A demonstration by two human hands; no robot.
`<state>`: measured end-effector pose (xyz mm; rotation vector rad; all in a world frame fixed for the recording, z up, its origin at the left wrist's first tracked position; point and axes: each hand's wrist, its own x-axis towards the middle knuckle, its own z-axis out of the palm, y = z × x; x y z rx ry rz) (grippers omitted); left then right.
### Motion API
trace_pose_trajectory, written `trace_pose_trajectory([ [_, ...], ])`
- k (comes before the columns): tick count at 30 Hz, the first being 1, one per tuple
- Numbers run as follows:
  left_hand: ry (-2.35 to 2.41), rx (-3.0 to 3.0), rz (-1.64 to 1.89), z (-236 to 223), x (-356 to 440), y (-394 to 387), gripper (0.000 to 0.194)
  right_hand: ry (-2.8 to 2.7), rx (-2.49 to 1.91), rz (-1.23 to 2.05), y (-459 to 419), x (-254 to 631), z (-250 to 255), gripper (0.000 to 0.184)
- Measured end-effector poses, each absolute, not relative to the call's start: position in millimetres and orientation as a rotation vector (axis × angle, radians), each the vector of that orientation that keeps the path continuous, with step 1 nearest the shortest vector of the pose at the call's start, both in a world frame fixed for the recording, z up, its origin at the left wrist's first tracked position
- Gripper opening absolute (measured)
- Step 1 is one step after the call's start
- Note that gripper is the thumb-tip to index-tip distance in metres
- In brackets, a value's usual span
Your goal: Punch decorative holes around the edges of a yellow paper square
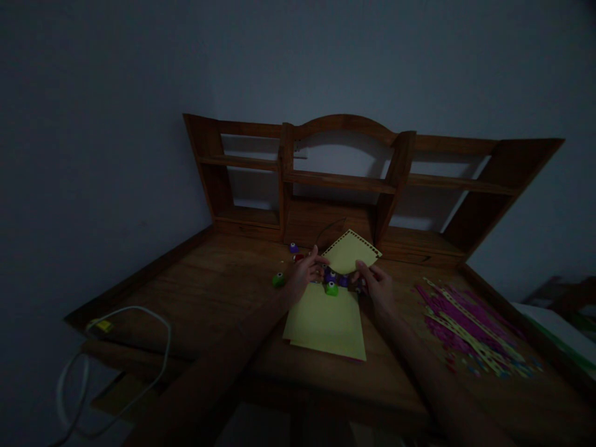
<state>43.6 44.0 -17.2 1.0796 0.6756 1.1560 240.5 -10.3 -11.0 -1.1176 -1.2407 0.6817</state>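
Note:
Both my hands reach out over a wooden desk (218,292) in dim light. My left hand (305,273) and my right hand (375,285) each pinch a lower corner of a small yellow sheet with a punched edge (350,253), which is held tilted up off the desk. Under it lies a stack of yellow paper (326,323). Several small craft punches sit around my hands: a green one (279,280) to the left, a green one (331,288) on the stack, a purple one (293,248) further back.
A wooden hutch with shelves (344,180) stands at the back of the desk. A pile of pink and yellow paper strips (470,329) lies at the right. A white cable (139,347) hangs over the left front corner. The wall behind is plain.

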Motion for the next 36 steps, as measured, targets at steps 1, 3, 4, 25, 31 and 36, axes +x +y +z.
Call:
trace_pose_trajectory([
  [1, 0.668, 1.089, 1.136, -17, 43, 44, 0.061, -1.252, -1.122, 0.638, -11, 240, -10, 0.037],
  [3, 0.647, 1.116, 1.104, -17, 43, 44, 0.062, -1.290, -1.135, 0.521, -13, 239, -7, 0.031],
  [4, 0.635, 1.127, 1.096, -18, 44, 44, 0.061, -1.327, -1.149, 0.455, -14, 238, -6, 0.031],
  [25, 0.802, 1.304, 1.262, -32, 51, 50, 0.042, -1.385, -1.126, 0.475, -25, 224, -1, 0.046],
  [31, 0.784, 1.368, 1.239, -27, 50, 47, 0.039, -1.215, -1.103, 0.935, -10, 233, -13, 0.055],
  [36, 0.764, 1.368, 1.230, -23, 52, 42, 0.037, -1.057, -0.811, 1.409, -4, 231, -13, 0.039],
])
